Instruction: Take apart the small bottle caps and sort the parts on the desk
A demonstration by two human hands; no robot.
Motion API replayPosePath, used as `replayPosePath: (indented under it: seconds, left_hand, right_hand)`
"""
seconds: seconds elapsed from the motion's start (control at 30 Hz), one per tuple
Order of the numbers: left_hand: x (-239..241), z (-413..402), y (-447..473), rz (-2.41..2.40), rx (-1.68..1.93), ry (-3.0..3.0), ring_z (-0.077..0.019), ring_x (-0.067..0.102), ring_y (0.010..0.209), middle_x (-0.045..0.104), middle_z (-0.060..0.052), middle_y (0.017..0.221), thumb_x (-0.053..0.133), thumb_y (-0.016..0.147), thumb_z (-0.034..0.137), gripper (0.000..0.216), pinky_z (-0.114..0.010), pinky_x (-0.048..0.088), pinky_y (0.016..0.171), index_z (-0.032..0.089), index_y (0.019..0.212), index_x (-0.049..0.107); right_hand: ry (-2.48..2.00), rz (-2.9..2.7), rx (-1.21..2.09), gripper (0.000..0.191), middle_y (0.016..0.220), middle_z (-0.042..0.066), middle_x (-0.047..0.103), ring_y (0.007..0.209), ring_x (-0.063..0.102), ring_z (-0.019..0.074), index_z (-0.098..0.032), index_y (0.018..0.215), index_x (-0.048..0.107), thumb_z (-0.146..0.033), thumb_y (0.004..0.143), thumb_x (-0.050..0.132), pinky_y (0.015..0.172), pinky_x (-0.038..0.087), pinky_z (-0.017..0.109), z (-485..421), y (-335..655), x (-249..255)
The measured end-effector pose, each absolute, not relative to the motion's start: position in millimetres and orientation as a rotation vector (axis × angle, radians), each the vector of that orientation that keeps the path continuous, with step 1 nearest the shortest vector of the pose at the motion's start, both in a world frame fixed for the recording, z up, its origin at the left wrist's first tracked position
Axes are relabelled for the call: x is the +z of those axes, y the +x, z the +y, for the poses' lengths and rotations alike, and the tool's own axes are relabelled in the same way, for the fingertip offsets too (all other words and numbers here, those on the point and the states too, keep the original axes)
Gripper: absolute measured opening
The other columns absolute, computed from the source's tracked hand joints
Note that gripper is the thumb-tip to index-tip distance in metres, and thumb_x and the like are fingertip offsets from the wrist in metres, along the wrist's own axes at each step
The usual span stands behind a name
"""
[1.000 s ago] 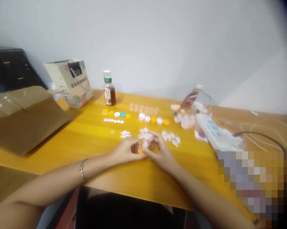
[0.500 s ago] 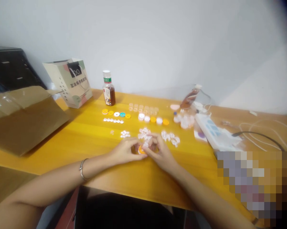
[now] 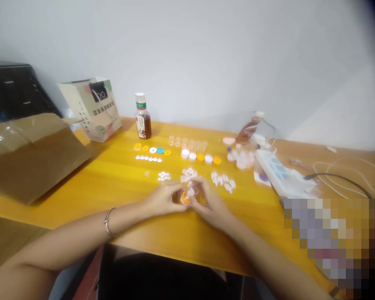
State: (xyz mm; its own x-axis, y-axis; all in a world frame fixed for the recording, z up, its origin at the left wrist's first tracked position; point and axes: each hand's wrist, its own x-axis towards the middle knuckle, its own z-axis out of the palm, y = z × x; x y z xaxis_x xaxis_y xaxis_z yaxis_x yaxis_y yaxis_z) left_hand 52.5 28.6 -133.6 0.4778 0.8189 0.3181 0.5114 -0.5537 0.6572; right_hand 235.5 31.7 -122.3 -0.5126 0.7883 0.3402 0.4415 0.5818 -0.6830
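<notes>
My left hand [image 3: 166, 199] has its thumb and fingers closed around a small round orange piece with a white edge [image 3: 184, 198]. My right hand [image 3: 211, 207] meets it from the other side, pinching a small whitish part [image 3: 191, 192] against the orange one; blur hides its exact kind. Just beyond the hands lies a heap of white openwork pieces [image 3: 188, 173], with a second group of openwork pieces [image 3: 223, 181] to the right. White rounded bits [image 3: 164, 176] lie to the left of the heap.
Behind are rows of coloured rings [image 3: 160, 151], small white parts [image 3: 146, 158], orange and white caps [image 3: 200, 157] and clear cups [image 3: 184, 142]. A drink bottle [image 3: 142, 121] and paper bag [image 3: 96, 112] stand at the back; a cardboard box [image 3: 37, 154] is left, a power strip [image 3: 273, 171] right.
My right hand's fingers have shifted slightly down and open a little wider around the small part. My left hand keeps its hold on the orange piece almost unmoved.
</notes>
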Motion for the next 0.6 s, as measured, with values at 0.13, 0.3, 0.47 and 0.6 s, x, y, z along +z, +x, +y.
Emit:
replayPosePath:
  seconds: [0.13, 0.3, 0.47, 0.6]
  left_hand:
    - [-133, 29, 52, 1.093, 0.834, 2.254, -0.0122, 0.052, 0.067, 0.059, 0.000, 0.073, 0.060, 0.071, 0.029, 0.017, -0.023, 0.039, 0.063, 0.016, 0.081, 0.058]
    - [-132, 29, 52, 1.081, 0.843, 2.260, -0.0115, 0.051, 0.067, 0.058, 0.000, 0.074, 0.059, 0.071, 0.028, 0.015, -0.022, 0.039, 0.062, 0.016, 0.080, 0.058]
    - [-132, 29, 51, 0.966, 0.803, 2.229, -0.0104, 0.051, 0.065, 0.058, 0.000, 0.073, 0.060, 0.071, 0.029, 0.018, -0.021, 0.038, 0.060, 0.016, 0.082, 0.059]
    - [-130, 30, 47, 0.837, 0.722, 2.209, -0.0119, 0.054, 0.070, 0.060, -0.001, 0.076, 0.062, 0.071, 0.034, 0.024, -0.022, 0.040, 0.065, 0.016, 0.086, 0.059]
  right_hand:
    - [-1.013, -2.176, 0.703, 0.032, 0.082, 0.003, 0.052, 0.073, 0.053, 0.0169, -0.020, 0.107, 0.038, -0.027, 0.079, 0.053, 0.068, 0.045, 0.033, 31, 235, -120]
    - [-1.037, -2.198, 0.726, 0.031, 0.083, 0.003, 0.055, 0.072, 0.054, 0.0161, -0.021, 0.105, 0.041, -0.029, 0.079, 0.053, 0.065, 0.045, 0.030, 30, 234, -116]
    - [-0.972, -2.342, 0.819, 0.009, 0.076, 0.002, 0.060, 0.063, 0.054, 0.0134, -0.021, 0.090, 0.050, -0.025, 0.082, 0.047, 0.059, 0.043, 0.026, 31, 239, -109]
    - [-0.691, -2.461, 0.725, 0.014, 0.086, 0.004, 0.059, 0.078, 0.054, 0.0162, -0.021, 0.092, 0.051, -0.019, 0.078, 0.049, 0.070, 0.044, 0.030, 31, 246, -98]
